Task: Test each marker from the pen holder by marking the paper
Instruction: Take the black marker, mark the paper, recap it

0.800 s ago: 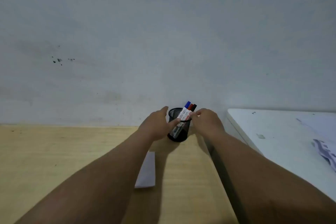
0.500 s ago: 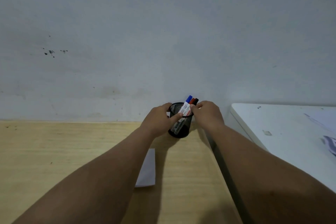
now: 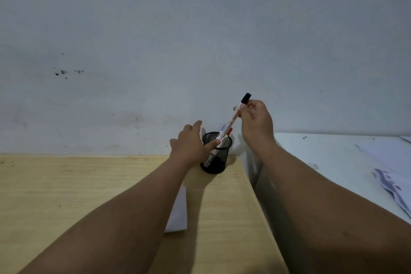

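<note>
On the far left there is only the bare wood of the bench, running up to the wall, which carries a few dark specks. Nearer the middle, the paper lies flat on the bench, partly under my left forearm. My left hand is at the holder, a black mesh cup at the far right corner of the bench; my fingers are spread, and my thumb reaches over the rim, touching it and the markers inside. Two more markers stand in the holder, leaning right, one with blue and one with red showing. Above and just right of the holder, my right hand pinches a black-capped marker between thumb and fingers near its cap end. That marker tilts, cap up and to the right, and its low end is at the holder's mouth; I cannot tell whether it is clear of it. Right of the bench, across a narrow gap, a white table carries some loose sheets at its far right edge.
</note>
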